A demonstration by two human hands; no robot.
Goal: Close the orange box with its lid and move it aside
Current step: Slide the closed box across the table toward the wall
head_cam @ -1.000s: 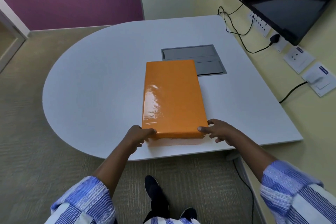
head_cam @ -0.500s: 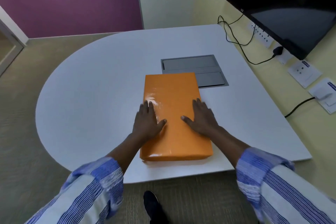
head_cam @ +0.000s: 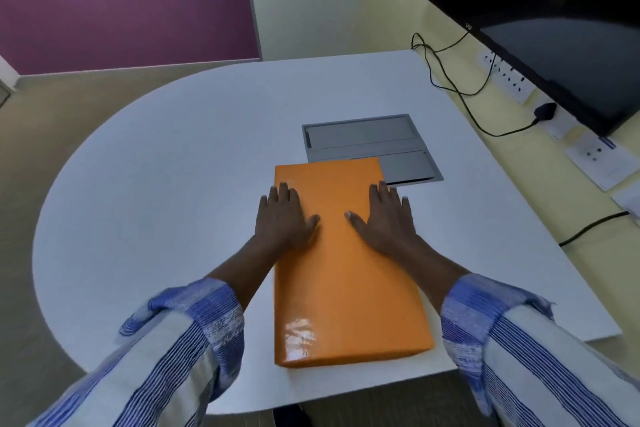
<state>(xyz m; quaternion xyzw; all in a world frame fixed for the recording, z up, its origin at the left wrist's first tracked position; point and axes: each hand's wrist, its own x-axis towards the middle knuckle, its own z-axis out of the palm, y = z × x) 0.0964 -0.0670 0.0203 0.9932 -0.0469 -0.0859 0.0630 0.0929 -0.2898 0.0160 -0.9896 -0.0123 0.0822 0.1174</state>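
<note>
While lidded, orange box lies lengthwise at white table's near edge, far end overlapping grey cable hatch. Left hand, right hand: flat, fingers spread, pressing lid. Closing apparently done; moving aside outstanding.

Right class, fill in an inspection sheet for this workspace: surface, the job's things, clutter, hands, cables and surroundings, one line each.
Surface: white table with a rounded end and a grey inset panel.
Job's things: orange box lies flat with its lid on, its far corner overlapping the panel.
Clutter: nothing seen.
Hands: left hand and right hand lie flat, palms down, on the lid.
Cables: black cables run along the wall to sockets.
Surroundings: dark screen on a yellow wall, purple wall, carpet.
</note>
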